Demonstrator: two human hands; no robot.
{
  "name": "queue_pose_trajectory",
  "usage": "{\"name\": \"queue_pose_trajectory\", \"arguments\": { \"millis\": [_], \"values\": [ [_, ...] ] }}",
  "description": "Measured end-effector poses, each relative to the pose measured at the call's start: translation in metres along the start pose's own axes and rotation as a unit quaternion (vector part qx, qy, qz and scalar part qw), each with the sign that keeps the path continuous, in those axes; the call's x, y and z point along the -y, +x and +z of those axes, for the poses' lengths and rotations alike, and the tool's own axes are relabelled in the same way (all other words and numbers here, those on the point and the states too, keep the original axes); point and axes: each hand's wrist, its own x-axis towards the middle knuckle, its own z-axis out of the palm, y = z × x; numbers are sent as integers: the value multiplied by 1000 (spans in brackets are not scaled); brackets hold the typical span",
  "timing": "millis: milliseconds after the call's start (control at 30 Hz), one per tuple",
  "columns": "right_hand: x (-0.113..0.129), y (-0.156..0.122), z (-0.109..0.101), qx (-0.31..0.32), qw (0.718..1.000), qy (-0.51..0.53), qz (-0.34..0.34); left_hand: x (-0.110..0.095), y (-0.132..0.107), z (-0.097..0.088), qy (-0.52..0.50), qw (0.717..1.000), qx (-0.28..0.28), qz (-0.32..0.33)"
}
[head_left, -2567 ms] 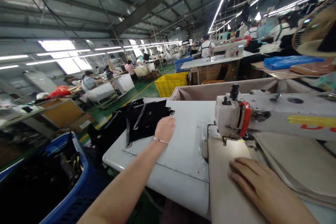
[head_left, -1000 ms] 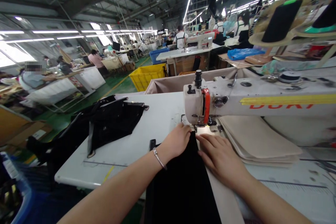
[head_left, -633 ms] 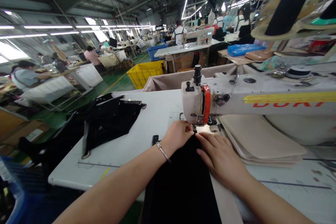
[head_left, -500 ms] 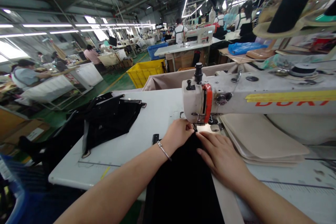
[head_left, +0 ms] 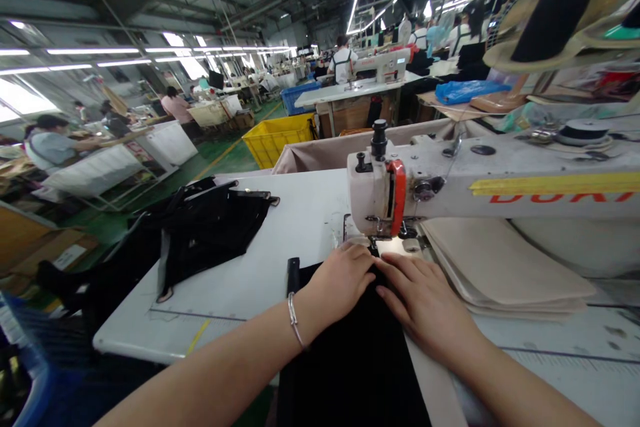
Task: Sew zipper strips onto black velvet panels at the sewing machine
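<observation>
A black fabric piece lies on the white table and runs toward me from the needle of the white sewing machine. My left hand rests on the fabric's far end just left of the presser foot, fingers curled down onto it. Beside it, my right hand lies flat on the fabric, fingers stretched toward the needle. Under the black piece, at its right edge, a beige strip shows.
A heap of black pieces with straps lies at the table's left. Several stacked beige panels sit under the machine arm. A yellow crate stands beyond the table. A blue bin is at lower left. Other people work at distant tables.
My left hand reached to the black heap, then brought a black piece to the needle. In the last half second it slid slightly back toward me; the right hand stays flat.
</observation>
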Motion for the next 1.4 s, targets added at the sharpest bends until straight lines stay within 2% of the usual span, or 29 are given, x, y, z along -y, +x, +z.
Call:
{"name": "queue_pose_trajectory", "arguments": {
  "millis": [167,533,600,667,733,833,867,933,1000,1067,1133,1200,1300,1400],
  "values": [
    [-2,-1,4,-6,1000,4,3,1,-3,-1,-5,999,48,12],
    [-1,1,2,-7,1000,-3,13,15,3,3,-21,999,41,22],
    [-1,3,0,-8,1000,-2,11,18,6,-4,-24,998,54,31],
    [2,0,-3,-8,1000,4,6,17,3,-21,-24,995,92,38],
    [8,-11,-9,-4,1000,15,4,5,-13,-42,-18,988,151,41],
    [24,-43,-19,-7,999,31,-12,-26,-59,-63,-2,970,228,86],
    [30,-56,-21,-15,999,32,-22,-37,-77,-62,9,964,238,117],
    [40,-78,-23,-34,998,26,-41,-53,-111,-51,54,966,197,161],
    [46,-92,-24,-42,997,16,-57,-59,-135,-34,89,968,162,172],
    [48,-99,-24,-35,997,10,-69,-57,-150,-20,108,967,151,173],
    [48,-99,-25,-25,997,6,-75,-53,-156,-14,112,968,144,173],
    [47,-98,-25,-16,997,2,-72,-51,-158,-16,105,970,137,172],
    [46,-97,-25,-13,997,2,-72,-55,-151,-30,71,974,149,157],
    [46,-98,-24,-25,997,11,-78,-60,-131,-44,14,979,178,99]
  ]
}}
